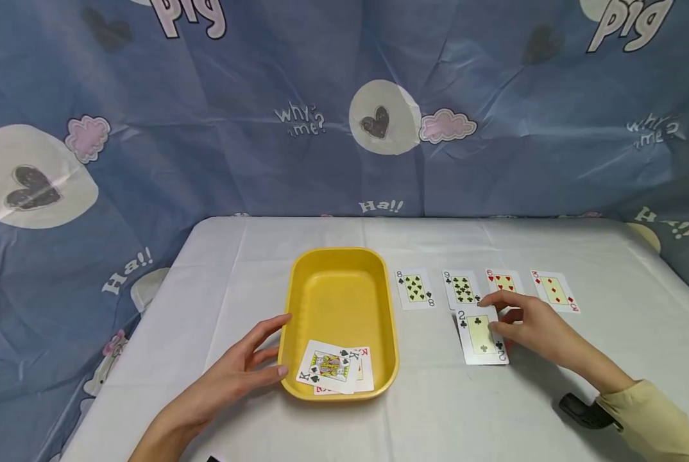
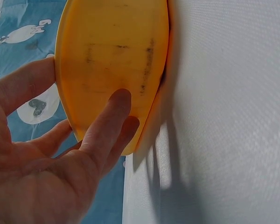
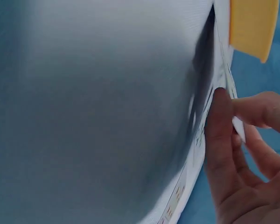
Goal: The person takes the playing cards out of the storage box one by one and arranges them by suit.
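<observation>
A yellow tray (image 1: 340,292) stands mid-table and holds a king of spades (image 1: 328,367) lying over a red king (image 1: 365,369). My left hand (image 1: 269,350) rests with straight fingers against the tray's left outer wall (image 2: 112,60), as the left wrist view shows with the left hand (image 2: 98,135). My right hand (image 1: 494,314) pinches the two of clubs (image 1: 478,337), which lies just below a row of cards. In the right wrist view the right hand (image 3: 233,121) has thumb and finger on that card's edge (image 3: 239,130).
The row holds the eight of clubs (image 1: 415,289), nine of clubs (image 1: 461,289), six of hearts (image 1: 503,281) and three of diamonds (image 1: 554,290). A white cloth (image 1: 235,269) covers the table. A blue patterned sheet (image 1: 344,109) hangs behind. A black strap (image 1: 586,411) sits by my right sleeve.
</observation>
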`<state>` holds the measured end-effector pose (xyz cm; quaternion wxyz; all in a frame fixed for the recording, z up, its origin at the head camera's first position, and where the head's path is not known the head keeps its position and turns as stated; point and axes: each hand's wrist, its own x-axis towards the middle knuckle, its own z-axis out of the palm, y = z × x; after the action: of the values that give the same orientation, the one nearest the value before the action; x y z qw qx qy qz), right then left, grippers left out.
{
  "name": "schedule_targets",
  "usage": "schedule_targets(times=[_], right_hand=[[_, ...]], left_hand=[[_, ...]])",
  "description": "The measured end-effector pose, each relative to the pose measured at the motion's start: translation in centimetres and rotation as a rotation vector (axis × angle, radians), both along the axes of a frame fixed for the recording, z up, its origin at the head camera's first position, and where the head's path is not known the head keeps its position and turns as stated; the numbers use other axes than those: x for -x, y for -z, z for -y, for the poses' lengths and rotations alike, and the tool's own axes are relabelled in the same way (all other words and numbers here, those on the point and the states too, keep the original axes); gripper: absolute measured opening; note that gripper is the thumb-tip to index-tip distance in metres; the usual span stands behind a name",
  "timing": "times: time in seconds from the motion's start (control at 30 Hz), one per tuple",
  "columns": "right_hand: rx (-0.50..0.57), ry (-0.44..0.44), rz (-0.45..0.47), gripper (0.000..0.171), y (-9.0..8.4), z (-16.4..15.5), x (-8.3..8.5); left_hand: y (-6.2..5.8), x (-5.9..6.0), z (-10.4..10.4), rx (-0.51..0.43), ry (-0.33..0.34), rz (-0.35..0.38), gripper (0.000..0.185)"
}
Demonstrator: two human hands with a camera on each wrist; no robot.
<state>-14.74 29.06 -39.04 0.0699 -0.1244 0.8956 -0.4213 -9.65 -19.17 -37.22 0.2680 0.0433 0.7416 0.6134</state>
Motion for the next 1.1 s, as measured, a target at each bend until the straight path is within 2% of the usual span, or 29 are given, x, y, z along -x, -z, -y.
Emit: schedule_targets(times=[0.27, 0.43, 0.7, 0.8, 0.9, 0.97, 1.1], right_hand=[[-0.225, -0.069, -0.096, 0.032, -0.1, 0.3, 0.0], [-0.271, -0.086, -0.109, 0.030, 0.2, 0.4, 0.0], [-0.278, -0.105, -0.137, 0.030, 0.3, 0.2, 0.0], [-0.232, -0.108, -0.162, 0.031, 0.3, 0.3, -0.1], [-0.141, -0.103, -0.196, 0.029, 0.1, 0.7, 0.0], [-0.041, -0.113, -0.186, 0.027, -0.1, 1.2, 0.2], [0.178, -0.191, -0.122, 0.023, -0.9, 2.6, 0.7]], left_hand=[[0.2, 0.0, 0.1, -0.014, 0.008, -0.011, 0.073], [0.1, 0.0, 0.1, -0.015, 0.009, -0.019, 0.073], [0.0, 0.0, 0.2, -0.010, 0.011, -0.024, 0.073], [0.0, -0.1, 0.1, -0.014, 0.013, -0.022, 0.073], [0.0, -0.1, 0.1, -0.016, 0.014, -0.021, 0.073], [0.0, -0.1, 0.1, -0.012, 0.013, -0.022, 0.072], [0.0, 0.0, 0.1, -0.002, 0.011, -0.027, 0.072]])
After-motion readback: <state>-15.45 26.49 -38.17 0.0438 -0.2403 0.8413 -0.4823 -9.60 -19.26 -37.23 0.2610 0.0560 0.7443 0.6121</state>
